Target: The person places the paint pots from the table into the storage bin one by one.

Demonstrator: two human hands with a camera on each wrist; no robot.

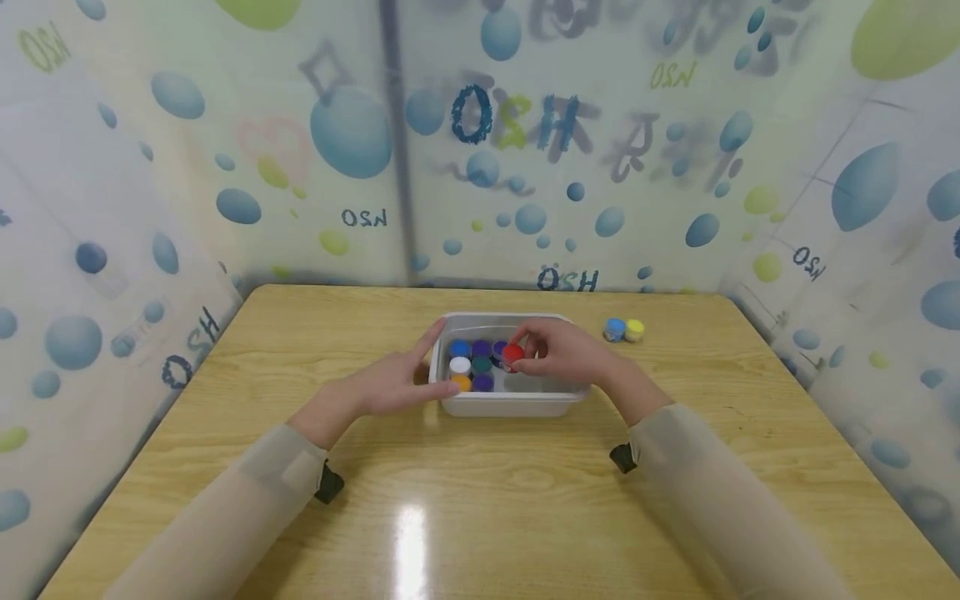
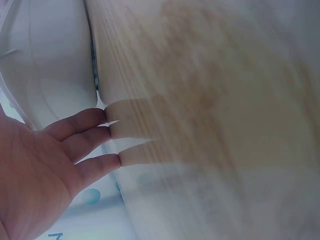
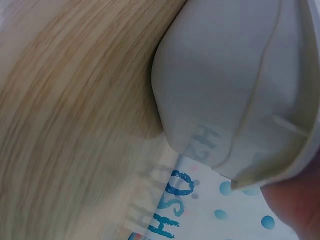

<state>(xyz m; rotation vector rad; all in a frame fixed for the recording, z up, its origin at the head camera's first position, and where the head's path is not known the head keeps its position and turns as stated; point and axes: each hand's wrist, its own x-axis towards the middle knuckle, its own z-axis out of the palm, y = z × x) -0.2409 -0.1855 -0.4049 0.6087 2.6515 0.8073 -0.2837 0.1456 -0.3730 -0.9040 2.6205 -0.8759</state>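
A white plastic bin (image 1: 506,406) stands on the table, with several small paint pots inside, their lids blue, purple, white, green and orange. Thumb and fingers of my right hand (image 1: 562,350) pinch a red-lidded pot (image 1: 513,356) inside the bin, beside a purple one (image 1: 499,349). My left hand (image 1: 390,383) lies along the bin's left side, its thumb by the orange lid (image 1: 461,383). Its other fingers (image 2: 90,139) extend down to the tabletop in the left wrist view. The right wrist view shows the bin's outer wall (image 3: 215,85); the fingertips are hidden there.
Two more small pots, one blue (image 1: 615,329) and one yellow (image 1: 634,330), stand together on the table right of the bin. Printed curtains (image 1: 525,192) enclose the wooden table (image 1: 480,500) at the back and both sides.
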